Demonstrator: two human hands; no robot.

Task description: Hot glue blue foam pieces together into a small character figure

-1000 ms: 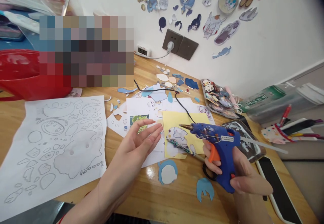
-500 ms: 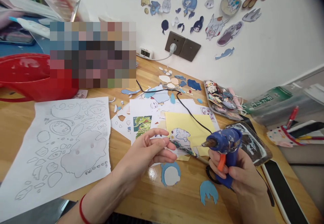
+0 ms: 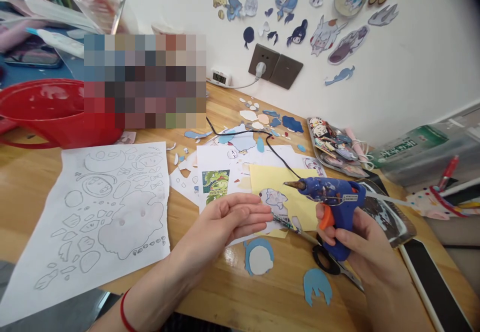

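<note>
The right hand [image 3: 369,252] clamps its fingers on one glue gun [image 3: 337,192], now turned side-on, above the table [image 3: 277,299] toward its right edge. The left hand [image 3: 229,218] extends its fingers, previously spread, nearly together. Two cutouts [image 3: 317,281] lie near the front edge.

Left: we get the red basin [image 3: 41,104] partly pixelated | lower right: glue gun [image 3: 342,217] hides some of the scissors [image 3: 326,262]; bottom edge crops white-rimmed slab [image 3: 435,284]
</note>
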